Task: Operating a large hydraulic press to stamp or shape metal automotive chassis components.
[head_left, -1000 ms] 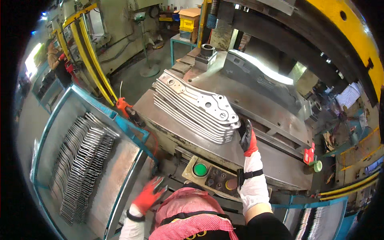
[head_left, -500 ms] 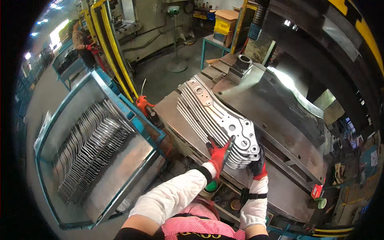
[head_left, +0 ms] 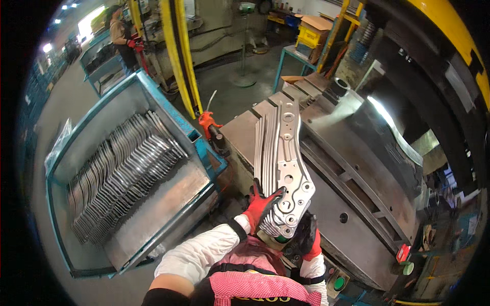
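Observation:
A stack of pale stamped metal plates point(head_left: 291, 173), several thick with holes and a curved outline, lies in front of me with its near end over the table's near edge. My left hand point(head_left: 263, 205), in a red and black glove, grips the left side of the near end, thumb on the top plate. At the right side of that end is my right hand point(head_left: 308, 235), also gloved. It is pressed to the stack's edge, its fingers partly hidden.
Left stands a blue-framed metal bin point(head_left: 153, 224) with rows of similar plates point(head_left: 127, 173). A dark press die point(head_left: 377, 137) fills the right. An orange air gun point(head_left: 208, 124) hangs by a yellow post point(head_left: 178, 56). Another person point(head_left: 122, 41) stands far left. A green button point(head_left: 339, 283) sits near my right sleeve.
Both hands have drawn the stack nearer to me and turned it, so its long side points more straight away. The view has shifted too.

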Available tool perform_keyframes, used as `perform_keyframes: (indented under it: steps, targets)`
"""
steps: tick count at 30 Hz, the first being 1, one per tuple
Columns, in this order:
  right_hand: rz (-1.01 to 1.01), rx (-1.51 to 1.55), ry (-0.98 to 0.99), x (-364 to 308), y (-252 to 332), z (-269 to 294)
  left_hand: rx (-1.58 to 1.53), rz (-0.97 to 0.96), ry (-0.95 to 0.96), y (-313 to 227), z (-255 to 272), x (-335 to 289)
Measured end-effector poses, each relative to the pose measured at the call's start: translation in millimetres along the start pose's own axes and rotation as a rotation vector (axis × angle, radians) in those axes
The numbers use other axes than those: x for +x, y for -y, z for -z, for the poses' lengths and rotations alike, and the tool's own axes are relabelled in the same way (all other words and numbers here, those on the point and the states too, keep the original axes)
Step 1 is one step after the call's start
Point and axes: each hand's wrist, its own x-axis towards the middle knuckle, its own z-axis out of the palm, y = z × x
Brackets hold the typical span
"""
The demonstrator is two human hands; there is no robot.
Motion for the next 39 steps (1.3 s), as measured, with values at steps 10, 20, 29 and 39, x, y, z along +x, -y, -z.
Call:
perform_keyframes:
  steps: [10,20,29,39]
  targets:
    - [-0.317,-0.093,0.127,65,-3,55,-0.307,0.427,-0.28,-24,-10,5]
    - [-0.371,-0.214,0.093,72,-10,54,-0.259,0.335,-0.247,-10,-16,11]
    - [-0.41,0.01,-0.016,50,-35,48,-0.272,0.42,-0.342,-26,-8,5]
    - [-0.357,-1.37,0.002,30,48,54,0.265,0.255,-0.283,64,-66,39]
